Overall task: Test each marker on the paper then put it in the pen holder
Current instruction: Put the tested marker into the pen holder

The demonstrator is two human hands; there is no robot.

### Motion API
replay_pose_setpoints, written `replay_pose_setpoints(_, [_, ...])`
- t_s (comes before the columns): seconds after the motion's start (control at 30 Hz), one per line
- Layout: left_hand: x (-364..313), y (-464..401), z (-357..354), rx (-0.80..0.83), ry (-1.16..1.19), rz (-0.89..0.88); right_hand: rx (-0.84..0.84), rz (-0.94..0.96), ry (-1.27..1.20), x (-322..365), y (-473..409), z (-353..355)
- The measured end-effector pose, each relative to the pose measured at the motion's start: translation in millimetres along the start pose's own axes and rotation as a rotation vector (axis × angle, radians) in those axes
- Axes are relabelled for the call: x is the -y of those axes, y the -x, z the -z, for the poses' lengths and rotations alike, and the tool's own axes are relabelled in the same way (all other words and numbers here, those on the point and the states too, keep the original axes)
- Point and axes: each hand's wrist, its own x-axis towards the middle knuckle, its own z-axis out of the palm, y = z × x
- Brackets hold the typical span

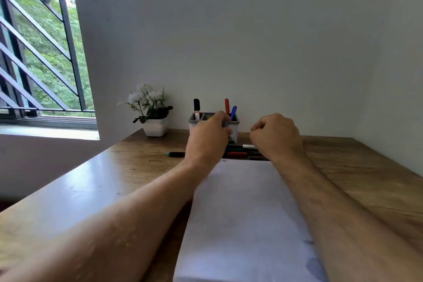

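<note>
Sunlit wooden desk (68,190) against a white wall: the pen holder (234,125) already has three markers standing in it, more markers (238,152) lie just beyond the paper (247,213). Left hand (209,136) reaches toward the holder; whether it grips anything, I cannot tell. Right hand (275,135) is curled, apparently empty. Markers look light, stiff, smooth; best pinched mid-barrel.

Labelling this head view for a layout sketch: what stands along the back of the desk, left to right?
Flower pot → black marker → red marker → blue marker, the markers standing in the pen holder.
</note>
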Motion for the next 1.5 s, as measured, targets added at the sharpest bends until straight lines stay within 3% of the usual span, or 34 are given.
replay_pose_setpoints(0.23, [3.4,8.1,-1.1,0.027,-0.073,-0.058,0.258,-0.001,0.339,-9.1,-0.6,-10.2])
replay_pose_setpoints(0.43, [12.8,6.6,-4.8,0.156,-0.181,-0.078,0.299,0.060,0.427,-11.8,-1.1,-20.4])
replay_pose_setpoints(0.7, [9.1,4.4,-14.9,0.200,-0.208,-0.104,0.270,0.141,0.361,-14.1,-3.6,-26.5])
replay_pose_setpoints(1.0, [15.2,3.8,-2.2,0.085,0.008,-0.089,0.010,0.271,-0.033,1.6,1.7,-21.6])
replay_pose_setpoints(1.1, [14.0,5.5,0.7,0.128,0.075,-0.109,-0.048,0.254,-0.263,6.3,0.8,-20.1])
replay_pose_setpoints(1.27, [7.3,7.0,-0.7,0.207,0.021,-0.189,-0.033,0.024,-0.789,15.9,-1.6,-18.5])
replay_pose_setpoints(1.5, [17.5,3.5,1.3,0.243,0.156,-0.064,-0.074,-0.343,-1.419,14.8,-7.7,-7.8])
